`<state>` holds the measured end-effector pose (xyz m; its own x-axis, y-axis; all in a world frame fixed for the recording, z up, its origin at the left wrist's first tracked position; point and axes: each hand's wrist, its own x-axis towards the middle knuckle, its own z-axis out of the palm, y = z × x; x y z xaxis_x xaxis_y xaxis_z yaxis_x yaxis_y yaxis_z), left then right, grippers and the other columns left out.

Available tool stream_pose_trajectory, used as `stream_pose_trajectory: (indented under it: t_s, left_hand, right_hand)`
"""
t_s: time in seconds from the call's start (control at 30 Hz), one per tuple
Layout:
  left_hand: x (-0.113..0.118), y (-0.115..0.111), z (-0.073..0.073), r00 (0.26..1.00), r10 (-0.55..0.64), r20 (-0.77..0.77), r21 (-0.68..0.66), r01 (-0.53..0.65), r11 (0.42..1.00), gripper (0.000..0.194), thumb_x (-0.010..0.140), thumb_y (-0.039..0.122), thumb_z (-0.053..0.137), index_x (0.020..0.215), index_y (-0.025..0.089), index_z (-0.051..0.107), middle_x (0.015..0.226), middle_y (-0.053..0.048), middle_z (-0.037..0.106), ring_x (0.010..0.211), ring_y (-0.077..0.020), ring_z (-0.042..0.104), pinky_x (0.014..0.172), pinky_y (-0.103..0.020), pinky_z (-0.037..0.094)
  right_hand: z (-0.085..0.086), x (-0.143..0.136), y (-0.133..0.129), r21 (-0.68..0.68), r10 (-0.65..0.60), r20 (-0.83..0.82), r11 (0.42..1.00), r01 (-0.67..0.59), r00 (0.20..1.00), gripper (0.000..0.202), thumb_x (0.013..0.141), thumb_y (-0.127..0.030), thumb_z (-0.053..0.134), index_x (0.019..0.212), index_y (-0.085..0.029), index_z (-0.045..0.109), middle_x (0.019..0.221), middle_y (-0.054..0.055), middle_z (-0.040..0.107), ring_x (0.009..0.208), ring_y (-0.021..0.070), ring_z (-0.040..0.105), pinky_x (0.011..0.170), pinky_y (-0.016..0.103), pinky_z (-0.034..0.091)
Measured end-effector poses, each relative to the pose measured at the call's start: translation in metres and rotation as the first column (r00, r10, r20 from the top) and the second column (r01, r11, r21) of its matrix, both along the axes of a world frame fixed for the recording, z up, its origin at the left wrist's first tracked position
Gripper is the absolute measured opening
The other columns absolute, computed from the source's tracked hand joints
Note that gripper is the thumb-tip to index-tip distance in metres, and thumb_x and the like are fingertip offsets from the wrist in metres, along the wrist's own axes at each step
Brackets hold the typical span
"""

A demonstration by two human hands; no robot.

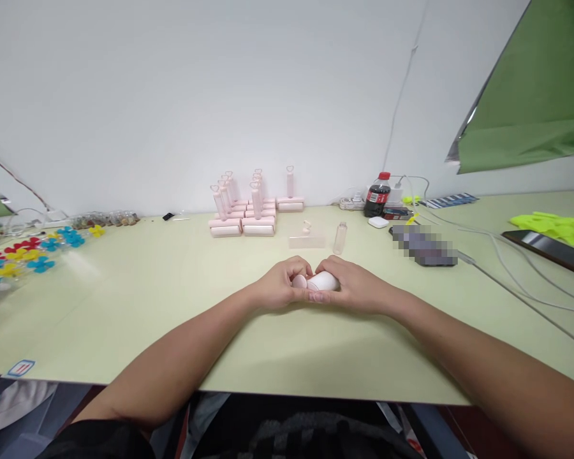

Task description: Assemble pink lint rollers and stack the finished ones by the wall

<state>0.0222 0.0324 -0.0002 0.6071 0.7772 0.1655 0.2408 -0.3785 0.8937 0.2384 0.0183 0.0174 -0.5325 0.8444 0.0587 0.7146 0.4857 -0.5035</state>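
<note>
My right hand point(356, 285) is wrapped round a white roller point(324, 281) just above the table. Close against it, my left hand point(281, 284) grips a pale pink round end piece point(299, 282) between thumb and fingers. The two hands nearly touch, and whether the two parts are joined is hidden. Behind them stands a clear pinkish bottle-shaped case point(340, 238). To its left lies a clear pink half-cover point(307, 242), with a small pink piece point(307, 227) just behind it.
Several pink rollers point(259, 227) with upright heart-topped handles stand near the wall. A cola bottle point(377, 195), a white case point(377, 222), a phone point(423, 245) and cables are at the right. Colourful propeller-like pieces point(41, 264) lie far left on the table point(172, 274).
</note>
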Motion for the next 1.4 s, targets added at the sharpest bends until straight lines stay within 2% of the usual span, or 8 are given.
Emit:
stream_pose_trajectory:
  t_s: [0.23,0.5,0.67,0.87,1.03,1.13,1.23,1.4]
  left_hand:
    - [0.003,-0.005,-0.002,0.998,0.019,0.055,0.018,-0.02,1.0,0.039,0.066,0.046,0.079,0.072,0.016,0.055,0.096,-0.002,0.053,0.07,-0.0102,0.047,0.061,-0.023,0.04]
    - [0.003,-0.006,-0.005,0.998,0.035,0.049,0.037,-0.037,0.999,0.041,0.069,0.05,0.077,0.082,0.017,0.056,0.086,0.0,0.053,0.066,-0.0101,0.045,0.057,-0.023,0.037]
    - [0.003,-0.003,-0.008,0.998,0.004,0.066,0.115,-0.011,0.993,0.039,0.071,0.047,0.077,0.08,0.016,0.054,0.086,0.0,0.051,0.066,-0.0091,0.046,0.059,-0.023,0.038]
    - [0.003,-0.001,-0.008,0.984,0.025,0.174,-0.174,0.005,0.985,0.042,0.078,0.051,0.071,0.091,0.018,0.05,0.083,-0.001,0.056,0.072,-0.0143,0.06,0.059,-0.026,0.049]
    - [-0.003,0.008,-0.007,0.968,0.047,0.245,-0.222,0.009,0.975,0.043,0.083,0.056,0.062,0.1,0.021,0.043,0.101,-0.003,0.053,0.083,-0.0171,0.066,0.06,-0.027,0.055]
    - [-0.002,0.007,-0.01,0.971,0.031,0.238,-0.226,0.025,0.974,0.049,0.083,0.054,0.063,0.114,0.024,0.039,0.095,-0.002,0.054,0.077,-0.0141,0.063,0.056,-0.023,0.053]
    - [0.003,0.003,-0.012,0.98,0.093,0.178,-0.193,-0.057,0.979,0.053,0.083,0.055,0.063,0.118,0.023,0.04,0.082,0.001,0.054,0.063,-0.0107,0.059,0.047,-0.018,0.046]
    - [0.009,-0.002,-0.01,0.972,0.203,0.122,-0.134,-0.186,0.973,0.046,0.082,0.056,0.062,0.108,0.021,0.047,0.076,0.002,0.054,0.055,-0.0102,0.056,0.039,-0.017,0.041]
  right_hand:
    - [0.006,-0.001,-0.003,-0.003,-0.024,0.0,1.0,0.024,1.0,0.047,0.077,-0.065,0.063,0.092,-0.021,0.059,0.094,0.006,0.058,0.081,0.0229,0.056,0.067,0.031,0.041]
    - [0.009,-0.001,-0.002,0.004,-0.036,0.01,0.999,0.036,0.999,0.047,0.076,-0.066,0.062,0.089,-0.021,0.058,0.092,0.006,0.057,0.079,0.0224,0.056,0.065,0.03,0.041]
    - [0.007,-0.001,0.0,0.013,-0.054,0.016,0.998,0.054,0.998,0.049,0.075,-0.066,0.064,0.089,-0.02,0.057,0.093,0.007,0.058,0.078,0.0219,0.056,0.065,0.03,0.04]
    - [-0.002,0.001,0.008,-0.022,-0.122,-0.071,0.992,0.12,0.99,0.048,0.084,-0.067,0.051,0.085,-0.019,0.055,0.086,0.006,0.061,0.076,0.0221,0.057,0.064,0.03,0.038]
    - [-0.012,0.002,0.011,-0.042,-0.125,-0.117,0.992,0.12,0.985,0.039,0.085,-0.059,0.056,0.09,-0.02,0.054,0.086,0.004,0.064,0.074,0.0211,0.058,0.062,0.029,0.038]
    - [-0.014,-0.002,0.008,-0.016,-0.142,-0.11,0.99,0.142,0.984,0.036,0.085,-0.056,0.057,0.09,-0.02,0.054,0.088,0.004,0.065,0.076,0.0214,0.059,0.063,0.029,0.039]
    - [-0.013,-0.005,0.004,0.008,-0.141,-0.1,0.99,0.142,0.985,0.034,0.085,-0.054,0.057,0.091,-0.02,0.055,0.089,0.005,0.065,0.078,0.0217,0.059,0.064,0.029,0.039]
    - [-0.015,-0.006,0.004,0.037,-0.134,-0.079,0.99,0.137,0.988,0.03,0.086,-0.05,0.057,0.092,-0.02,0.054,0.089,0.005,0.064,0.078,0.0217,0.058,0.064,0.03,0.039]
